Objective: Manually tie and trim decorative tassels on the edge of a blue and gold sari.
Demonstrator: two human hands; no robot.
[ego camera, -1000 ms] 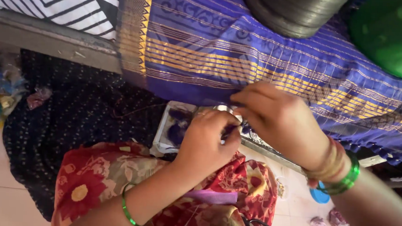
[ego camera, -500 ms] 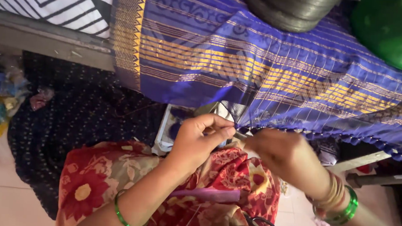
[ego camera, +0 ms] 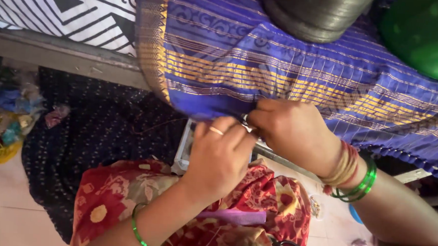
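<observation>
Head view: a person sits on the floor, both hands together at the lower edge of a draped cloth.
Cloth: blue-violet sari (ego camera: 290,67) with gold woven bands; it hangs down from the raised ledge at the top and spreads to the right, its hem ending at the hands.
Left hand (ego camera: 220,155): ring on one finger, green bangle at the wrist; fingers curled and pinched narrow at the sari's hem, just under the fabric. What sits between the fingertips is too small to tell.
Right hand (ego camera: 290,131): closed in a narrow pinch on the same stretch of hem, knuckles touching the left hand's fingertips; green and red bangles stacked at the wrist.
Lap: red floral garment (ego camera: 127,202) below both hands; a purple flat strip (ego camera: 234,217) lies across it, near the left forearm.
Tray: pale shallow box (ego camera: 184,153) on the floor behind the left hand, mostly hidden.
Floor cover: dark dotted fabric (ego camera: 95,127) left of the hands.
Left margin: heap of mixed coloured scraps (ego camera: 7,123), well apart from the hands.
Top edge: grey round vessel (ego camera: 317,11) and green round object (ego camera: 420,33) resting on the sari; black-and-white patterned cloth (ego camera: 71,8) at upper left.
</observation>
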